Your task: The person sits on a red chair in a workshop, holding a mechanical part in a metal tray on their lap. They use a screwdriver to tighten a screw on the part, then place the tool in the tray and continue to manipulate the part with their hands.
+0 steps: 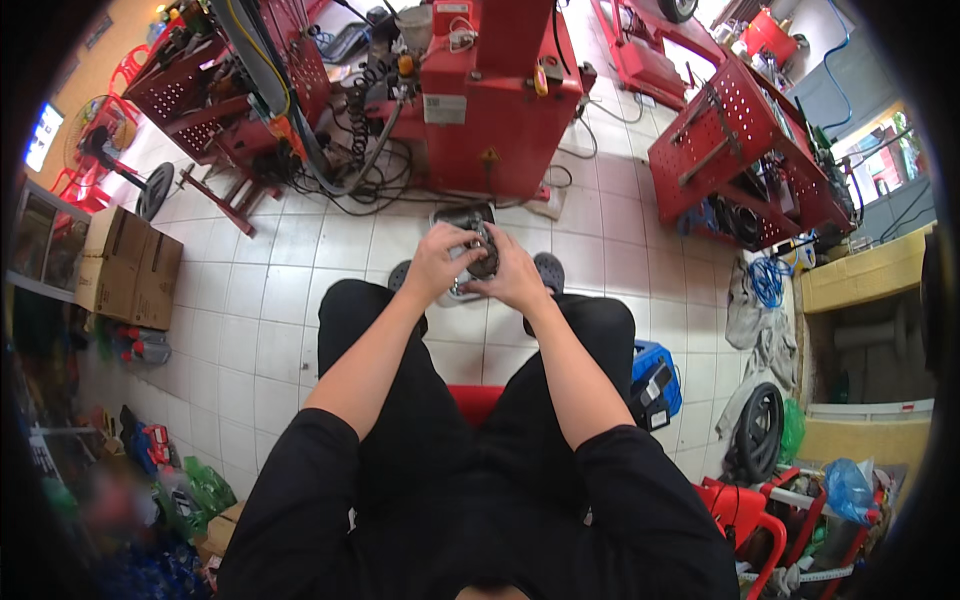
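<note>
Between my knees, over the floor, both hands are together on a small dark metal mechanical part with silvery bits; its exact kind is too small to make out. My right hand wraps round its right side, thumb beneath. From the left, my left hand is closed, with its fingertips pressed on the upper left of the part. Just beyond and below the hands, a dark shallow tray shows on the floor, partly hidden by them.
Ahead stands a red machine with black cables on the tiles. A red perforated cart is at the right, cardboard boxes at the left. Beside my right knee sits a blue case, with a tyre farther right.
</note>
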`<state>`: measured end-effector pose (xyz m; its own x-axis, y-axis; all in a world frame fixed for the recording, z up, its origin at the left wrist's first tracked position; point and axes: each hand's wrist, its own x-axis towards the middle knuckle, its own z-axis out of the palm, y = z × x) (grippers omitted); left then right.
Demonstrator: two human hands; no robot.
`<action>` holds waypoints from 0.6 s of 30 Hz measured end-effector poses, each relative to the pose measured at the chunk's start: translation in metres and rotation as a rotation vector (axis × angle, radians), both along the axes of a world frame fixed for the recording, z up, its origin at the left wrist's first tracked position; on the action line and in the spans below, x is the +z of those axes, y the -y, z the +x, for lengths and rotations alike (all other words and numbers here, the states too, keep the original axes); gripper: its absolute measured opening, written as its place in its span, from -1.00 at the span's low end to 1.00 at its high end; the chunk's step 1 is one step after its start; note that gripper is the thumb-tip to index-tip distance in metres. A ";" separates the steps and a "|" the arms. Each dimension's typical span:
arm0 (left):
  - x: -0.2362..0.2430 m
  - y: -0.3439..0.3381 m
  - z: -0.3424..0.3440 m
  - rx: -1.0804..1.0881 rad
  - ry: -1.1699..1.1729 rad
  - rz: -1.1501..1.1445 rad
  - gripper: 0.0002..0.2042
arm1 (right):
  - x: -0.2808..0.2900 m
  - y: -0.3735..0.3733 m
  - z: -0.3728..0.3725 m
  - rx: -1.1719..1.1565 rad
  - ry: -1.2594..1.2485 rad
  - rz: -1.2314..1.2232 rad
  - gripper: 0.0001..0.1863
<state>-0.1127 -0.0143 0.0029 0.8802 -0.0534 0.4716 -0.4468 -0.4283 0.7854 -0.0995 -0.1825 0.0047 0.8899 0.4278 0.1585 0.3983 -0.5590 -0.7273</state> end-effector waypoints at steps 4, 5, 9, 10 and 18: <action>0.001 0.002 0.001 0.000 -0.169 -0.153 -0.78 | 0.009 0.000 -0.005 -0.017 -0.259 0.086 -0.13; 0.001 0.002 0.000 0.004 -0.222 -0.210 -0.78 | 0.013 -0.001 -0.005 -0.018 -0.367 0.101 -0.17; -0.003 0.001 0.003 -0.021 -0.400 -0.416 -0.83 | -0.007 -0.006 -0.003 -0.097 -0.288 0.183 -0.26; -0.005 0.000 0.004 -0.035 -0.463 -0.481 -0.82 | -0.009 -0.008 -0.003 -0.108 -0.300 0.186 -0.28; -0.014 -0.001 0.010 -0.182 -0.558 -0.732 -0.74 | -0.035 -0.008 0.006 -0.103 -0.519 0.323 -0.26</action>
